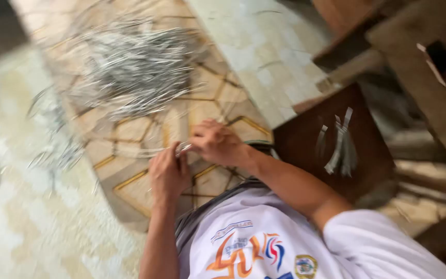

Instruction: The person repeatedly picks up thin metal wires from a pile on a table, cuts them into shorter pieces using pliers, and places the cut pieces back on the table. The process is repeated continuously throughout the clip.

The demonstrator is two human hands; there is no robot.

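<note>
I hold my two hands together at the centre of the frame, over the patterned tile floor [130, 129]. My left hand [167, 173] and my right hand [217, 142] meet on one thin silvery strip [181, 149]. The fingers [202, 138] of both are closed around it, pinching it between them; the picture is blurred, so I cannot tell whether it is a single strip or a few pressed together.

I judge the step in hand to be working this strip, bending or folding it at the point where my fingertips meet. The next move, as I see it, calls for a firm pinch from one hand while the other turns or pulls the free end, and steady hands, since the piece is narrow and slippery-looking.

Counting: two hands, one strip in them. In the upper left of the frame lies one large loose pile of silvery strips [135, 64], too many and too smeared to count. A thinner scatter of them [58, 150] lies at the left. At the right, on a dark brown board [305, 139], lies one small bundle of finished-looking strips [339, 142], perhaps four or five. Wooden furniture [419, 57] fills the upper right.
</note>
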